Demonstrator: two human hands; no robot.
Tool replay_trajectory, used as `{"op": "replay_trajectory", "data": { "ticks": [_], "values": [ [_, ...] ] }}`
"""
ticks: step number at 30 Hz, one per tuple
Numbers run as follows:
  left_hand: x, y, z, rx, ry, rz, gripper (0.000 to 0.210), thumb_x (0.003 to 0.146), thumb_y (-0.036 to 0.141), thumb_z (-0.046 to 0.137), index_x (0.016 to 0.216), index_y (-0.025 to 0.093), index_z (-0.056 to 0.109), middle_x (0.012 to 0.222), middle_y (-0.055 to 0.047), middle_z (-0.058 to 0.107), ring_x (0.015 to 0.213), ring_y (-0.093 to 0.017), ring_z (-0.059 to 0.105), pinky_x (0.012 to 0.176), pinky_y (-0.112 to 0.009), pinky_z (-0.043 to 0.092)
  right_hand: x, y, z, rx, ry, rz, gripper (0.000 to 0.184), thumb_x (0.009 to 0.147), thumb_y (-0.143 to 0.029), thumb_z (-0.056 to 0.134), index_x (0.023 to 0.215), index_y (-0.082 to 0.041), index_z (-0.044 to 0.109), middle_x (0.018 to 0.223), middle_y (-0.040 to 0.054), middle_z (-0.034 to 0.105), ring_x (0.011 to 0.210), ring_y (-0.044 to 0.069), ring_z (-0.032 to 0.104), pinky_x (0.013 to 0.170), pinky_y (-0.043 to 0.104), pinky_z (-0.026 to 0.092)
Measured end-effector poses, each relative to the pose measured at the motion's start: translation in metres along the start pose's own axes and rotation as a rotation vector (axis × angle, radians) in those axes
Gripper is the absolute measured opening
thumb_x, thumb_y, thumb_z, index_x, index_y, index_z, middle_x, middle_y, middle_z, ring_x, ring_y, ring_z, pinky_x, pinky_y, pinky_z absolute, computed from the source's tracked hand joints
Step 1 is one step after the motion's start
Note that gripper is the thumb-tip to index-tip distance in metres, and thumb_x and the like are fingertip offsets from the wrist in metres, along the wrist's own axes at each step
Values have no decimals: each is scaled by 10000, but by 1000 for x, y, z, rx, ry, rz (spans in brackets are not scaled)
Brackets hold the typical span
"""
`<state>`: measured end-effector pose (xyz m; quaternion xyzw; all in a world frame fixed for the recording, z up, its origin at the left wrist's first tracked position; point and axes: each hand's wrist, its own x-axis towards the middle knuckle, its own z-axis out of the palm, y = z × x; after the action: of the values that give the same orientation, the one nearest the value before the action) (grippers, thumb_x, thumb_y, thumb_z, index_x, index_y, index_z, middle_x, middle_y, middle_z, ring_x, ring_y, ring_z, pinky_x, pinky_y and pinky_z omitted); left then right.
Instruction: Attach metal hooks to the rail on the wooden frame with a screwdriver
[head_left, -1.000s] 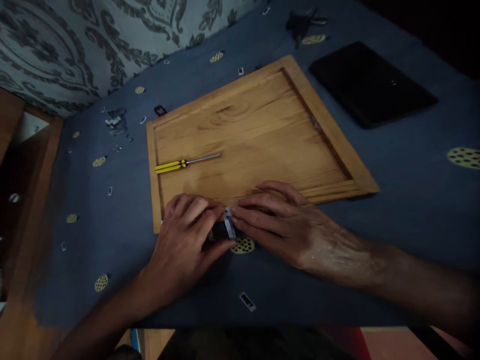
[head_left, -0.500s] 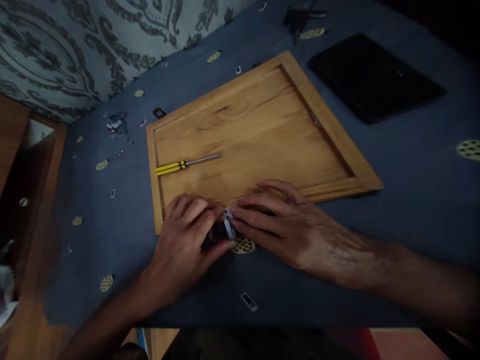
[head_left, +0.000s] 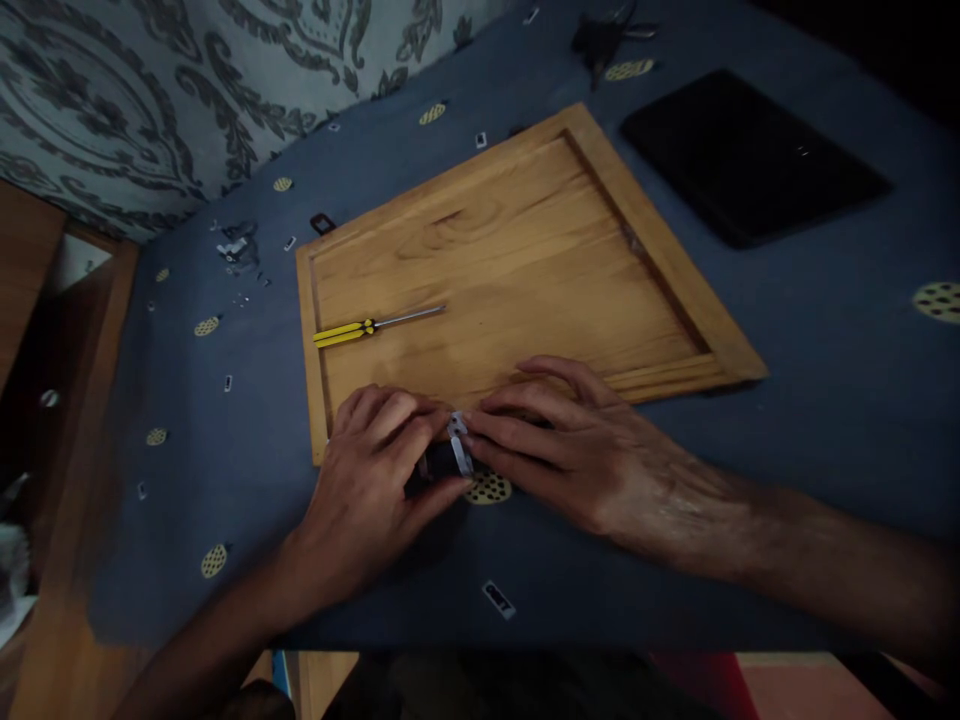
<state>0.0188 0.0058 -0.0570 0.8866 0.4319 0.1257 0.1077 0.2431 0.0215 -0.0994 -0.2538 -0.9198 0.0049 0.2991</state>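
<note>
Left hand (head_left: 367, 460) pinches metal fitting (head_left: 460, 455), long axis toward panel (head_left: 495, 260); right hand's (head_left: 585, 455) grip unclear.

Bare left hand (head_left: 367, 465) and right hand (head_left: 581, 450), 2 bare forearms (head_left: 832, 555), dark clothing (head_left: 450, 690) dimly visible below

Metal fitting (head_left: 459, 447) partly hidden by left hand (head_left: 371, 465); loose bits (head_left: 240, 299) too small to identify; right forearm (head_left: 840, 555) cut off.

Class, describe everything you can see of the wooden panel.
The wooden panel is yellowish brown and four-sided, with a raised frame around a recessed middle showing dark, wavy grain. It lies on the blue cloth. A yellow screwdriver rests on its left part. The left hand and right hand hide some of its near edge.
</note>
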Motion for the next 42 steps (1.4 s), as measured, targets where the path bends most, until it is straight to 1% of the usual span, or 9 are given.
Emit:
{"op": "replay_trajectory", "data": {
  "ticks": [7, 13, 15, 19, 23, 29, 35, 39, 42],
  "values": [
    [0, 0, 0, -8, 5, 5, 352, 957, 442, 625, 1147, 146, 622, 1095, -99, 661, 1033, -289, 570, 912, -498, 495, -1, 0, 1, 7, 5, 7, 312, 1031, -118, 416, 1031, -182, 722, 996, 10, 744, 996, 194, 608, 1066, 443, 398],
    [-1, 0, 1, -5, 5, 4, 362, 971, 458, 596, 1156, 148, 620, 1101, -99, 658, 1039, -284, 570, 920, -492, 491, 0, 0, 1, -20, 30, 0, 349, 1053, -128, 372, 1015, -198, 713, 988, -14, 749, 963, 185, 623, 1056, 437, 404],
    [-1, -1, 1, -8, 5, 6, 362, 972, 465, 592, 1153, 152, 621, 1098, -97, 659, 1035, -283, 573, 915, -490, 492, 0, 0, 1, -22, 28, 0, 340, 1049, -124, 386, 1009, -206, 713, 994, -13, 754, 958, 184, 627, 1052, 441, 405],
    [-1, -1, 2, -8, 11, 1, 372, 976, 483, 578, 1156, 161, 618, 1100, -93, 662, 1034, -279, 580, 913, -485, 493, -1, 0, 2, -7, 27, -1, 294, 1040, -121, 416, 1042, -179, 704, 1007, 1, 751, 971, 190, 615, 1048, 463, 415],
    [-1, -1, 2, 1, 10, 5, 380, 977, 484, 575, 1157, 152, 621, 1093, -99, 663, 1037, -285, 582, 905, -491, 495, -1, 0, 3, -10, 35, -2, 309, 1048, -122, 394, 1038, -183, 697, 1002, -6, 745, 974, 185, 608, 1040, 451, 419],
    [-1, 0, 1, -6, 8, -14, 342, 952, 450, 633, 1146, 169, 624, 1099, -94, 665, 1043, -284, 590, 913, -498, 501, -1, 0, 1, -19, 5, -1, 328, 1049, -122, 386, 1024, -207, 702, 1033, -15, 748, 986, 194, 625, 1063, 455, 386],
    [-1, 0, 1, -10, -11, -42, 317, 921, 404, 676, 1152, 195, 616, 1113, -89, 660, 1057, -287, 585, 928, -505, 497, -1, 0, 1, 31, 19, 9, 286, 1048, -123, 412, 1033, -175, 692, 1024, -17, 749, 1003, 190, 612, 1080, 465, 371],
    [-1, 1, 2, 23, -14, -48, 341, 900, 393, 698, 1159, 185, 619, 1113, -91, 659, 1068, -294, 575, 938, -510, 478, -1, -1, 0, 13, -5, 13, 272, 1048, -132, 425, 1051, -184, 693, 1039, -13, 749, 1012, 184, 618, 1083, 468, 385],
    [-2, 1, -1, 53, -39, -41, 426, 872, 456, 727, 1177, 179, 620, 1128, -95, 661, 1083, -307, 564, 944, -514, 461, -2, -1, 0, -8, -14, 9, 249, 1037, -137, 454, 1072, -186, 696, 1067, 1, 749, 1030, 197, 624, 1066, 491, 420]
  ]
}}
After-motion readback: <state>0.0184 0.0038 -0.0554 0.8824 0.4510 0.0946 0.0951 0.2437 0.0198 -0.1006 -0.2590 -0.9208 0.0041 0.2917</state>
